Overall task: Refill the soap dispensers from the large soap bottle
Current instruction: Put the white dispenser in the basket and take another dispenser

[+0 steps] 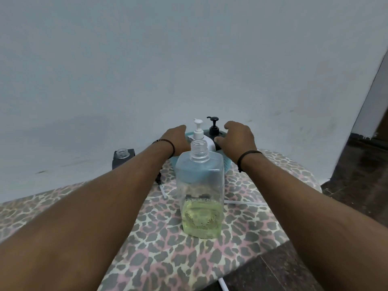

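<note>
While both reach, right hand point(238, 137) grips black dispenser point(214, 129), left hand point(177, 139) hidden.

1. The large soap bottle point(200, 185) is clear, glossy plastic (yellow-green liquid inside).
2. The desk point(168, 244) wears a matt, leopard-print cloth.
3. The basket point(227, 162) is perforated teal plastic.
4. The wall point(147, 59) looks matt, painted, smooth.

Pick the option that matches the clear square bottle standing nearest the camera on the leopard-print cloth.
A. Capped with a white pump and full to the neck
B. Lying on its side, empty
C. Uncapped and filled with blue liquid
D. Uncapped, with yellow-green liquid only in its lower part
D: the clear square bottle stands upright with its threaded neck bare, and yellow-green liquid fills only its bottom portion.
</note>
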